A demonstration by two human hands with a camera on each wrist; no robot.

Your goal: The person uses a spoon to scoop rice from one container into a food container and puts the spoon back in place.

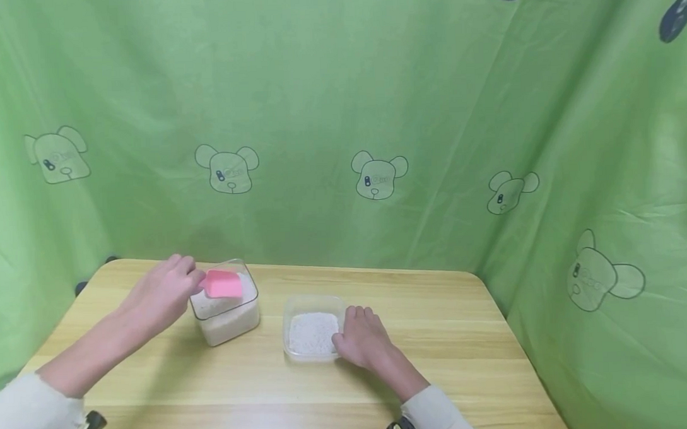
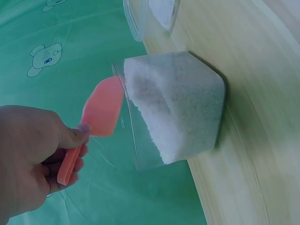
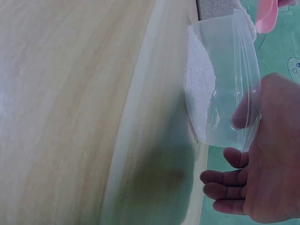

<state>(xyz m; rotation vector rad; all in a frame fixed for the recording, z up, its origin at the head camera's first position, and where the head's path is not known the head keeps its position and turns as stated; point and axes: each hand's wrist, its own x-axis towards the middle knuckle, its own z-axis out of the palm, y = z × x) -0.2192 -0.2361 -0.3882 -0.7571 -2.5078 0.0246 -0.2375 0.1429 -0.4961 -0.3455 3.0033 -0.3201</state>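
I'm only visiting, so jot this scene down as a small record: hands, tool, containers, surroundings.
Left hand: holds the pink scoop by its handle
Scoop position: above the large container; load unclear
Large container contents: white grains, level below the rim
Right hand: grips the small container at its rim
Small container contents: low white layer
Table: light wood
Backdrop: green cloth, animal-head outlines

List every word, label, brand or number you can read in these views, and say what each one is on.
None can be read.
Bear heads on the green curtain: small letter-like marks, too faint and blurred to read.
Pink scoop, fuller container and less-filled container: no lettering visible.
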